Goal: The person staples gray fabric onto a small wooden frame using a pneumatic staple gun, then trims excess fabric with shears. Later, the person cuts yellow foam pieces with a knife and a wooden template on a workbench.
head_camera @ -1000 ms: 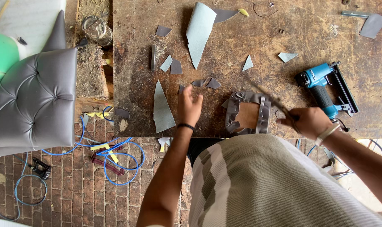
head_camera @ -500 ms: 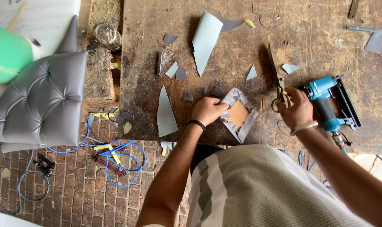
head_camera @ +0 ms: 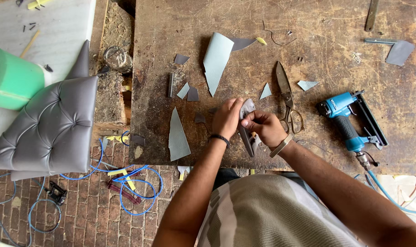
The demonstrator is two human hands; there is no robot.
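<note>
1. Both hands are meeting over the near edge of the worn wooden table (head_camera: pixel 180 27), working on a small grey-covered piece (head_camera: pixel 247 123) standing on edge between them
2. The left hand (head_camera: pixel 227 118) is cupping the piece from its side, its grip closed around the grey covering
3. The right hand (head_camera: pixel 264 128) is pinching the other side, fingers curled tight; how much they are gripping is hidden
4. The scissors (head_camera: pixel 288 98) are lying just beside the right hand, the blue staple gun (head_camera: pixel 347 121) farther right
5. Grey offcuts (head_camera: pixel 177 136) are lying scattered to the left
6. Done well, I judge, this means pulling the covering taut and smooth while bracing the piece firmly
</note>
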